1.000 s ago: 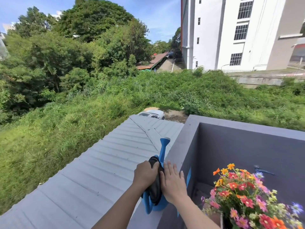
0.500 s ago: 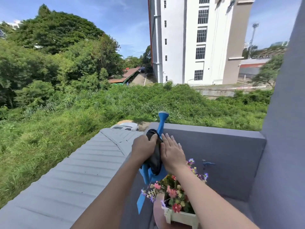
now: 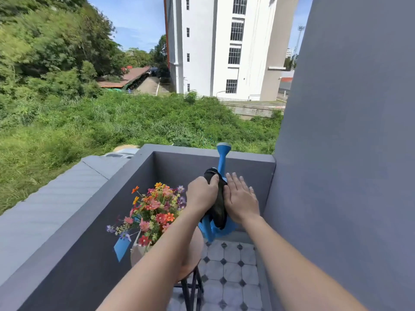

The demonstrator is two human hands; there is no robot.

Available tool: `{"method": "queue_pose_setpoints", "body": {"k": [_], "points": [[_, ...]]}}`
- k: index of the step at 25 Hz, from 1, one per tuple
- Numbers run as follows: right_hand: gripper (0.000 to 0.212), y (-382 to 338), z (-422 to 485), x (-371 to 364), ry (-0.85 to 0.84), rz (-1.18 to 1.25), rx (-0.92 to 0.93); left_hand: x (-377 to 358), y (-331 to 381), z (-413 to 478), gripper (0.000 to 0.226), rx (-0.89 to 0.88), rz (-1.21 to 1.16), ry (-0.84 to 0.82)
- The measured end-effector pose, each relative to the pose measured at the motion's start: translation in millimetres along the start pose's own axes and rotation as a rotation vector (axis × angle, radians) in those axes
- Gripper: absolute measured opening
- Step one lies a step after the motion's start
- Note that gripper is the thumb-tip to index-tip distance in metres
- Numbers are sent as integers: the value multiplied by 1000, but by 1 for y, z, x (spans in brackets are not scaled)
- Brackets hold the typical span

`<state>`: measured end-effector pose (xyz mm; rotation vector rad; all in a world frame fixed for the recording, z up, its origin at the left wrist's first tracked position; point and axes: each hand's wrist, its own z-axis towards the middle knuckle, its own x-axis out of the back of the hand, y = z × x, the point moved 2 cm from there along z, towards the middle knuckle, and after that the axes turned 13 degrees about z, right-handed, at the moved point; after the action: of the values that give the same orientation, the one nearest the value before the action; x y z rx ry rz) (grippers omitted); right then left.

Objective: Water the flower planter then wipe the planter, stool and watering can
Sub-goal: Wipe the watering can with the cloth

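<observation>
Your two hands hold a blue plastic watering can (image 3: 226, 230) between them, in front of you over the balcony's tiled floor (image 3: 231, 265), near its far right corner. I cannot tell whether its base rests on anything; it looks carried.

Your left hand (image 3: 202, 195) is curled over a dark cloth (image 3: 216, 204), gripping it against the top and handle side of the can. Your right hand (image 3: 240, 198) is flat, fingers straight and close together, and presses on the can's right flank. The cloth lies between your hands, draped down the can's back. The long spout points up and away from you, and its rose rises above the far balcony wall (image 3: 186, 160).

The can is probably light, thin and stiff. Its weight depends on any water left inside, which is hidden. Wet plastic is likely slick, so a flat palm alone may slip. The handle under the cloth is the safer hold. The cloth is soft and will bunch, so keep it gathered under your fingers.

The flower planter (image 3: 155, 207) is just to the left of your left hand, on the far left part of the round stool (image 3: 195, 250). Your left forearm crosses over the stool's seat. The blooms look delicate and the stool's legs are thin, so a knock could tip the planter.
</observation>
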<state>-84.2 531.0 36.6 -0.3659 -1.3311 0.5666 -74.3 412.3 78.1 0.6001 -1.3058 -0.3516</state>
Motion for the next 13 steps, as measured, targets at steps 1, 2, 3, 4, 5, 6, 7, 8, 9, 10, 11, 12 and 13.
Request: {"method": "queue_pose_setpoints", "body": {"k": [1, 2, 3, 4, 5, 6, 7, 8, 9, 10, 11, 12, 13], "points": [[53, 20, -7, -6, -6, -9, -40, -21, 2, -6, 51, -1, -3, -21], [54, 41, -15, -15, -17, -7, -86, -44, 1, -12, 50, 3, -9, -42], [54, 64, -24, -28, -31, -5, -136, -70, -3, -19, 48, 7, -15, -70], [56, 87, -34, -43, -42, -6, -182, -97, -10, -25, 46, 9, -18, -99], [59, 110, -43, -61, -46, -7, -220, -125, -20, -32, 45, 13, -19, -124], [67, 134, -52, -83, -42, -5, -247, -156, -33, -38, 44, 24, -21, -143], [82, 158, -60, -107, -34, -1, -265, -189, -49, -44, 43, 45, -24, -166], [98, 182, -68, -132, -39, -12, -282, -221, -66, -48, 43, 67, -27, -183], [113, 205, -75, -157, -42, -21, -306, -253, -85, -52, 44, 84, -31, -198], [123, 231, -82, -189, -49, -24, -338, -289, -107, -57, 44, 91, -32, -213], [126, 257, -91, -222, -64, -31, -365, -327, -129, -63, 44, 95, -29, -238], [127, 283, -101, -255, -83, -40, -384, -365, -153, -69, 44, 98, -21, -260], [127, 309, -110, -289, -99, -51, -401, -401, -176, -75, 44, 105, -14, -283]]}}
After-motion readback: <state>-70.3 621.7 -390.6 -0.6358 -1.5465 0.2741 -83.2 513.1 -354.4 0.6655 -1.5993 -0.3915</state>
